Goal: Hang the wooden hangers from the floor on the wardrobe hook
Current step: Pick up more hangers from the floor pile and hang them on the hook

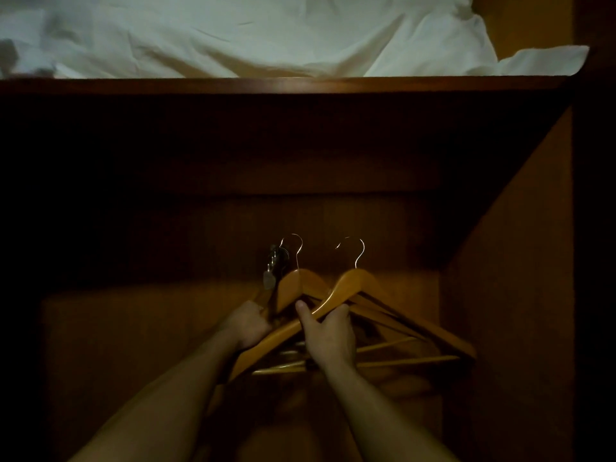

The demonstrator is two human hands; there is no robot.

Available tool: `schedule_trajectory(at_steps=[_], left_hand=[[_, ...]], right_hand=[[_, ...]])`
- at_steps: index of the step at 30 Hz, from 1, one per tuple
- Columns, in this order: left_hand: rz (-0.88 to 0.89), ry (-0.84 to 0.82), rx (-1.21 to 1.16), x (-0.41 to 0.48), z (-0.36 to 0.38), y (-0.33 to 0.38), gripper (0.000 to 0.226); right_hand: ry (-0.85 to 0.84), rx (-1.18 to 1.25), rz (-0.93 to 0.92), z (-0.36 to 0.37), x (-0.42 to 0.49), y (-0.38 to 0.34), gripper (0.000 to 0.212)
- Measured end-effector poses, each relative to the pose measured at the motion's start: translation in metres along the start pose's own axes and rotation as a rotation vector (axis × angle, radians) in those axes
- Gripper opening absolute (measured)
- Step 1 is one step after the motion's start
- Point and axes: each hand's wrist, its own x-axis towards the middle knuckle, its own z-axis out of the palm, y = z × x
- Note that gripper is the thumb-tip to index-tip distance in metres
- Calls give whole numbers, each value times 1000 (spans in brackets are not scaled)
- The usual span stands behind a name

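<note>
Head view: left grip (248, 325) fisted on the rear wooden hanger (293, 288), right grip (328, 331) clamped on the front wooden hanger (353, 283), wardrobe hook (275, 261) just above the left grip, white sheet (266, 35) far above.

At lower centre, the left hand (248, 325) and right hand (328, 331) grip overlapping wooden hangers (353, 285) beside the dark wardrobe hook (275, 261), white bedding (233, 31) across the top.
</note>
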Motion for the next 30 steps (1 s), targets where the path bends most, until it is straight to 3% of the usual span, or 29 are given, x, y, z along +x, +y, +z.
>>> schedule_trajectory(at_steps=[13, 21, 30], left_hand=[[-47, 58, -75, 29, 15, -18, 34], [-86, 36, -81, 38, 12, -50, 14], [-48, 7, -94, 43, 14, -64, 23]], right_hand=[[-69, -95, 4, 27, 36, 20, 46], [-86, -153, 21, 46, 34, 23, 49], [-87, -123, 65, 49, 31, 35, 50]])
